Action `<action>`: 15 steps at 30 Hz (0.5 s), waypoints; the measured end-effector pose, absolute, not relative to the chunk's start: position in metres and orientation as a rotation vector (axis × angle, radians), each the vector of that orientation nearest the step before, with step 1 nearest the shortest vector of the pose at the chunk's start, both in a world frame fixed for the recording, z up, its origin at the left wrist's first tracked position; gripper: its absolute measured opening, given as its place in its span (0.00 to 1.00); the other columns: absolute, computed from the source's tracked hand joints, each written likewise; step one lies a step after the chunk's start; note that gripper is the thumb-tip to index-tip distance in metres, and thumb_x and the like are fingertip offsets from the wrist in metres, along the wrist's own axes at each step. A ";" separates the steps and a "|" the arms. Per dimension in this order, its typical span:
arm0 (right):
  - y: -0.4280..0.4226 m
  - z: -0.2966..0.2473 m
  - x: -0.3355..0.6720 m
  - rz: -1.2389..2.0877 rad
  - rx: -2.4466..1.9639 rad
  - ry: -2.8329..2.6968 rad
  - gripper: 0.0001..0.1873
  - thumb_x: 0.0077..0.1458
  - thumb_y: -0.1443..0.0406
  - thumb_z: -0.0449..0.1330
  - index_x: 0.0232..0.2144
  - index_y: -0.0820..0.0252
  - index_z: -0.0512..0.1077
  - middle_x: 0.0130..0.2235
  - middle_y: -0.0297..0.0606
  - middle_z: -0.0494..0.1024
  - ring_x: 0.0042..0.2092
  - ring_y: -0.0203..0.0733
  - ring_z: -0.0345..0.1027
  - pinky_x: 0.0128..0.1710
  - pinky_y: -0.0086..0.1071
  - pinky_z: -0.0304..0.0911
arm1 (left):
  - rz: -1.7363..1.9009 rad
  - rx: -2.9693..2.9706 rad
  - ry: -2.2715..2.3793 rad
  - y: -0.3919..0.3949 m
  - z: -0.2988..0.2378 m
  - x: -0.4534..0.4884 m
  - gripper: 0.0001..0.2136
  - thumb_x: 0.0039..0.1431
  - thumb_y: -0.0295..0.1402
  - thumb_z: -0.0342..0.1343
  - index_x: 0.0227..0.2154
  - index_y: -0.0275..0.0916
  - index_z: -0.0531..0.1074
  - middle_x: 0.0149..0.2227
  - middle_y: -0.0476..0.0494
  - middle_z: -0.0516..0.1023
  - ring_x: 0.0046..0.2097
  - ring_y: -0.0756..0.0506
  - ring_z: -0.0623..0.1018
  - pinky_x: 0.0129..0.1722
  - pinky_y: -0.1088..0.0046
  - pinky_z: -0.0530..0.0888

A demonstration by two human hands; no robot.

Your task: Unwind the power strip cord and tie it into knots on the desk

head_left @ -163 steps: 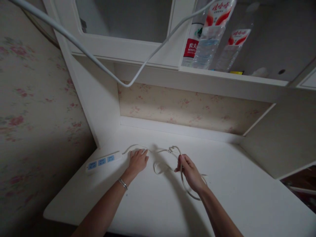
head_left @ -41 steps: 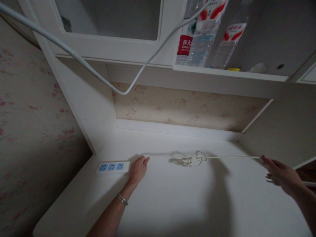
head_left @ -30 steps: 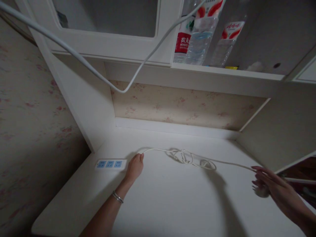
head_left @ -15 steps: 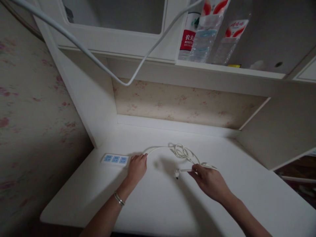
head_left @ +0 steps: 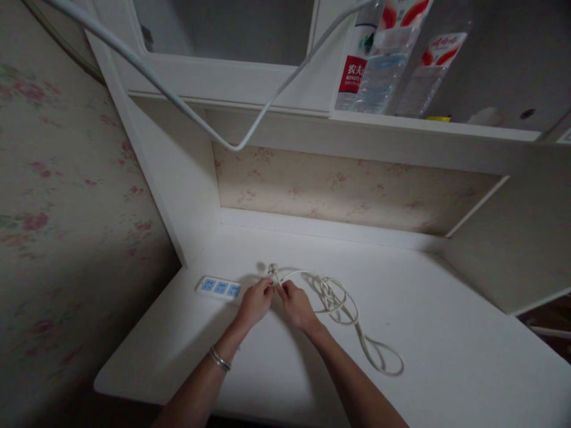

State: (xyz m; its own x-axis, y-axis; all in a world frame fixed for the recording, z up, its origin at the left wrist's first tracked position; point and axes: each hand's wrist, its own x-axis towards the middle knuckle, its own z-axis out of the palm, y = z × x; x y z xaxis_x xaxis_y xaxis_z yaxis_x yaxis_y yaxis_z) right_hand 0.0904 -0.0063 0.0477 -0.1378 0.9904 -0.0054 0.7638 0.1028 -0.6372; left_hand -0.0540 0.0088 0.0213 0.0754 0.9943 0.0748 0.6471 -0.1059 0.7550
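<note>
A white power strip with blue sockets lies on the white desk near the left corner. Its white cable runs right in loose, tangled loops. My left hand, with a bracelet on the wrist, pinches the cable close to the strip. My right hand sits right beside it, fingers closed on the cable near its plug end, which sticks up just above both hands.
A thick white cord hangs across the upper view. Water bottles stand on the shelf above the desk. Flowered wallpaper covers the wall at the left, and a cabinet side panel closes the right.
My right hand has swung back from the far right to meet my left hand, bringing the plug end with it. The stretched cable now lies slack in loops.
</note>
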 end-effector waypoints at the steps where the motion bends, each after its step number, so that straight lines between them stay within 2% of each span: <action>1: -0.004 0.043 0.086 0.740 -1.722 -1.940 0.16 0.64 0.57 0.46 0.37 0.60 0.68 0.36 0.46 0.78 0.38 0.46 0.72 0.33 0.31 0.55 | 0.846 1.778 1.617 0.010 0.020 -0.055 0.12 0.62 0.31 0.47 0.42 0.39 0.73 0.40 0.43 0.80 0.41 0.46 0.78 0.40 0.73 0.70; 5: -0.004 0.034 0.075 0.822 -1.683 -1.932 0.16 0.64 0.58 0.45 0.37 0.61 0.70 0.38 0.48 0.79 0.39 0.46 0.73 0.35 0.32 0.58 | 0.883 1.684 1.621 0.016 0.019 -0.058 0.13 0.65 0.35 0.42 0.44 0.40 0.70 0.38 0.43 0.80 0.39 0.47 0.79 0.38 0.74 0.71; 8: -0.007 0.033 0.076 0.896 -1.551 -1.967 0.17 0.64 0.60 0.45 0.40 0.60 0.71 0.41 0.44 0.79 0.42 0.44 0.73 0.38 0.31 0.60 | 0.892 1.696 1.624 0.016 0.019 -0.055 0.14 0.62 0.38 0.48 0.48 0.39 0.68 0.37 0.43 0.80 0.40 0.46 0.79 0.39 0.74 0.70; 11: -0.007 0.030 0.086 0.897 -1.432 -1.998 0.19 0.64 0.61 0.43 0.45 0.59 0.72 0.43 0.40 0.79 0.42 0.42 0.72 0.40 0.30 0.62 | 0.889 1.754 1.637 0.013 0.017 -0.051 0.15 0.59 0.37 0.52 0.48 0.39 0.68 0.37 0.44 0.80 0.39 0.46 0.78 0.38 0.75 0.69; 15: 0.001 0.025 0.103 0.688 -1.586 -2.032 0.19 0.62 0.67 0.43 0.47 0.61 0.71 0.41 0.43 0.78 0.41 0.43 0.72 0.40 0.32 0.62 | 0.873 1.802 1.641 0.013 0.014 -0.048 0.13 0.55 0.32 0.55 0.44 0.40 0.71 0.33 0.48 0.79 0.34 0.48 0.77 0.33 0.77 0.67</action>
